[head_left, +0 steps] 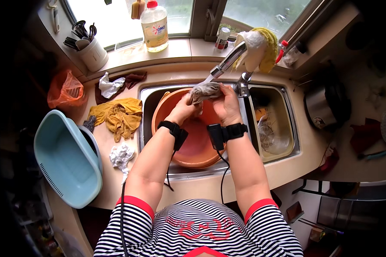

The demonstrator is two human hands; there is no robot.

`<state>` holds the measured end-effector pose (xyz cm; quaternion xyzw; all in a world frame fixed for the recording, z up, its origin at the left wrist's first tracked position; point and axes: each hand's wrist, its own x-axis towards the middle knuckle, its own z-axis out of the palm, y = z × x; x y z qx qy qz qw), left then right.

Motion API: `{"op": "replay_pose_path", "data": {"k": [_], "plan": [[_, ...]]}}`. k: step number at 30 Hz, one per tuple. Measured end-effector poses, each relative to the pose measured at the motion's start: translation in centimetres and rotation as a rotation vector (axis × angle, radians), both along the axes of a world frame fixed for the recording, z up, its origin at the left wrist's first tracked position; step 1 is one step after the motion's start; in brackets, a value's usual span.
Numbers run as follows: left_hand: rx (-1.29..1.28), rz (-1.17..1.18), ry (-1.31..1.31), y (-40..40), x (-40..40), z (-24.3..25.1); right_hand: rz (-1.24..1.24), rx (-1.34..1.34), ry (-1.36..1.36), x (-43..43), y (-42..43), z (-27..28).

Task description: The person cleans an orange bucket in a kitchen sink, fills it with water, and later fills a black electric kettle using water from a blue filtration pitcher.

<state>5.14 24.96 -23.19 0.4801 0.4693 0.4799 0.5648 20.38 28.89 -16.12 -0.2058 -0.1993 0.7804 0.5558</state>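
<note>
A bunched grey cloth [206,91] is between my two hands, above an orange plastic tub [193,141] that stands in the left sink basin. My left hand [185,107] grips the cloth's left end. At its right end, my right hand [226,104] has its fingers closed on the cloth. Water runs from the chrome faucet [226,62] onto or just behind the cloth. A yellow cloth and a white cloth [252,48] hang over the faucet's neck.
Left of the sink lie a mustard cloth [120,115], white crumpled cloths [120,155] and a light blue basin [70,160]. A detergent bottle [155,30] stands on the windowsill. The right basin [276,147] holds a strainer-like item. Cables hang from both wrists.
</note>
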Motion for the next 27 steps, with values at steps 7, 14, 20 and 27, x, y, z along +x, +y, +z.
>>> {"op": "replay_pose_path", "data": {"k": [7, 14, 20, 27], "plan": [[-0.344, 0.154, -0.967, -0.2, 0.9, 4.7, 0.03, -0.466, -0.477, 1.3, -3.4, -3.9], [-0.325, 0.258, -0.963, 0.0, 0.5, 5.6, 0.312, -0.706, -0.685, 0.2, -3.9, -7.0], [-0.395, 0.391, -0.457, 0.3, -0.1, 3.8, 0.446, -0.143, -0.07, -1.0, -2.2, -4.2], [-0.499, 0.031, -0.703, -1.4, -1.3, 3.6, 0.347, 0.342, -0.831, -1.2, -1.8, -1.3]]}}
